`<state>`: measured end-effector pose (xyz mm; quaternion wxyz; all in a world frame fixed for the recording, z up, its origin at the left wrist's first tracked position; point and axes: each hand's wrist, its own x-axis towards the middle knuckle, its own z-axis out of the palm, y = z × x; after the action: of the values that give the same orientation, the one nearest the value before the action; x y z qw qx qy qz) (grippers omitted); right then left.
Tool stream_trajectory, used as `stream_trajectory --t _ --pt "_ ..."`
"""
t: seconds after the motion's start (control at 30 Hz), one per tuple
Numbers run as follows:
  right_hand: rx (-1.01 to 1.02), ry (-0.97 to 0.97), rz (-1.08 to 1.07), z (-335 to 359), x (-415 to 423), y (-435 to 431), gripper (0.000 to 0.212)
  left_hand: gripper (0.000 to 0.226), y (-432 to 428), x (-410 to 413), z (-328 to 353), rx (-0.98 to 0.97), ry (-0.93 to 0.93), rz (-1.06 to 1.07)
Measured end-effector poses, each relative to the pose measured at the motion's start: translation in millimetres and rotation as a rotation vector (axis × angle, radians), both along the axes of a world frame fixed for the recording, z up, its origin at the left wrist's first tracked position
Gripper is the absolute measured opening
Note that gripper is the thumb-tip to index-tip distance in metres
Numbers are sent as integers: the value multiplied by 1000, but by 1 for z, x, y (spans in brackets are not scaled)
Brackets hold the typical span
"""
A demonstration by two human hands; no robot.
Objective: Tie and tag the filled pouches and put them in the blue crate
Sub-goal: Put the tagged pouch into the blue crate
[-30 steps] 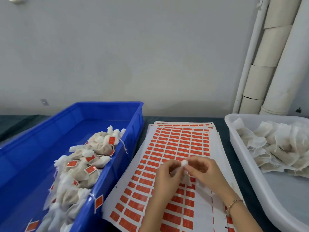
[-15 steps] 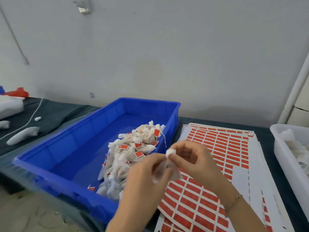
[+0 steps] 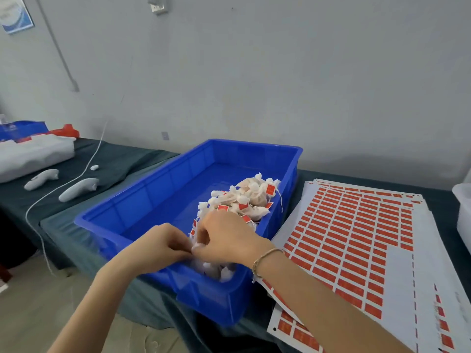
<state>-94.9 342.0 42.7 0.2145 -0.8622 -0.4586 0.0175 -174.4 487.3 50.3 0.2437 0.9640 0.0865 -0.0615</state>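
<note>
The blue crate [image 3: 142, 210] stands on the dark table with a pile of tied white pouches with red tags [image 3: 244, 200] along its right side. My left hand [image 3: 163, 247] and my right hand [image 3: 229, 238] meet low over the crate's near right part. Their fingertips pinch a small white pouch [image 3: 195, 242], which the fingers mostly hide. More white pouches [image 3: 216, 270] lie just under my right hand against the near wall. Sheets of red tag stickers [image 3: 356, 238] lie to the right of the crate.
A white tray [image 3: 462, 207] shows at the right edge. To the far left are another white tray [image 3: 33, 154], two white handle-shaped objects [image 3: 79, 188] and a white cable [image 3: 63, 184]. The table's near edge drops to the floor at lower left.
My view has swung left. Both hands have carried the pouch from above the sticker sheets to the left and down into the crate's near right part.
</note>
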Motion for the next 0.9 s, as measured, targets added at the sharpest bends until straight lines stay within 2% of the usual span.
stream_trajectory --t 0.27,0.4,0.47,0.53,0.6,0.7,0.8,0.9 --pt "-244 -301 24 -6 -1 3 28 16 -2 25 -16 -34 46 -12" --pt "-282 -317 37 -6 -1 4 24 15 -4 26 -14 -36 56 -39" --pt "-272 -313 43 -3 -3 0 22 18 -4 24 -11 -39 -24 -19" --pt "-163 -292 40 0 -3 -11 17 21 -7 21 -8 -64 -217 33" --pt "32 -200 22 2 -4 -29 17 18 -20 21 -4 -134 -418 75" --pt "300 -91 -18 4 -6 -66 18 18 -61 26 7 -215 -626 35" --pt "453 -112 -147 1 -6 -114 13 18 -119 34 18 -303 -716 -98" --pt "552 -54 -325 -4 -5 -171 17 13 -182 46 24 -383 -736 -270"
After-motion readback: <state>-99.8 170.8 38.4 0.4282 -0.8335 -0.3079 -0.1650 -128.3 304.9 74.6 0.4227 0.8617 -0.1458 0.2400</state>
